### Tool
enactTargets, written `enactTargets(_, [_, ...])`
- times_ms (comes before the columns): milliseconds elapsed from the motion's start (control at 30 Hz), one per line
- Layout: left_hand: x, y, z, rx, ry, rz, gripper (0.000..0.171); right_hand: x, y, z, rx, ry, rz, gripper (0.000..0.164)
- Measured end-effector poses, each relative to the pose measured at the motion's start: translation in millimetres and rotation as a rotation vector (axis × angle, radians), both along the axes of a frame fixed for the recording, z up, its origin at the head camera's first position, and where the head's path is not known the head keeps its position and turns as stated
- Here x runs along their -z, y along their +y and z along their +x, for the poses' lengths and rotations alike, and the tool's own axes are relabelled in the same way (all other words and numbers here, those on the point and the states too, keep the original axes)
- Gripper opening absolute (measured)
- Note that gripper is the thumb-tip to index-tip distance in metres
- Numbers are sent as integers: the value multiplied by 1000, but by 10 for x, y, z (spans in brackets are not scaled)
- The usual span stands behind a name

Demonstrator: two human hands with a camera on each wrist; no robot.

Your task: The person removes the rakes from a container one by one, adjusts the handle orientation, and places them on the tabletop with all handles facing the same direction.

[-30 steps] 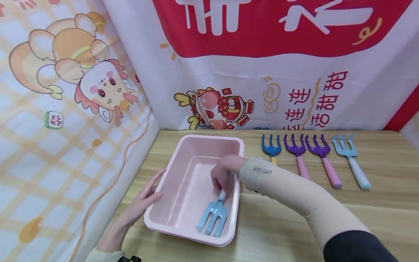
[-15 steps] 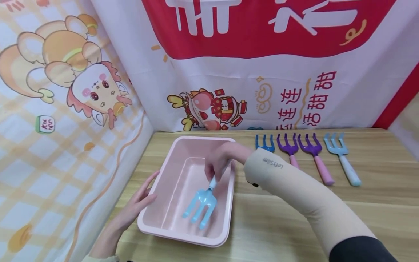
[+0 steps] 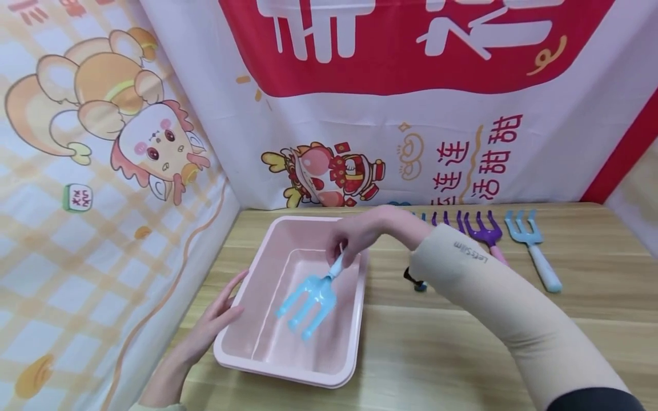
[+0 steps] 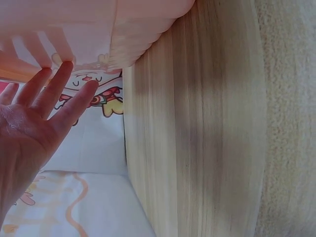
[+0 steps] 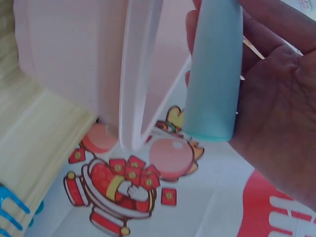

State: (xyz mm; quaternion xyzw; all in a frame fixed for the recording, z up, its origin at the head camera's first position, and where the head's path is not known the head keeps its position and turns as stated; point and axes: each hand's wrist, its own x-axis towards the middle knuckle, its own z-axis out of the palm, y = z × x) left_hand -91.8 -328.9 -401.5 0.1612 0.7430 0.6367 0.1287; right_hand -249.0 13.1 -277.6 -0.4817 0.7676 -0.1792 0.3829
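Observation:
My right hand [image 3: 354, 235] grips the handle of a light blue hand fork [image 3: 313, 294], its three tines pointing down and left over the pink plastic basin [image 3: 294, 374]. In the right wrist view the fork's pale blue handle [image 5: 213, 74] lies against the palm, beside the basin's rim [image 5: 133, 98]. On the basin's left side, my left hand [image 3: 218, 317] touches the outer wall with its fingers extended. The left wrist view has those straight fingers [image 4: 58, 89] at the pink wall. The basin stands on the wooden table.
Right of the basin, a row of hand forks lies along the back: a light blue one [image 3: 534, 251], a purple one with pink handle [image 3: 483, 229], and others partly hidden by the right arm. Printed cloth [image 3: 319, 120] hangs behind and at the left.
My right hand has lifted the light blue fork from near the basin's floor, up towards its rim. The left hand stays at the basin's side. The head view has shifted slightly.

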Motion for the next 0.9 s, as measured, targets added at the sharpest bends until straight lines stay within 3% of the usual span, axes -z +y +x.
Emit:
enactTargets(467, [-7,18,8,1,3,-6,63,-102,751,26,62,88,-171,10])
enactTargets(900, [-14,24,19,10,15,-2,64,-60,1417,207,238,145,-196,12])
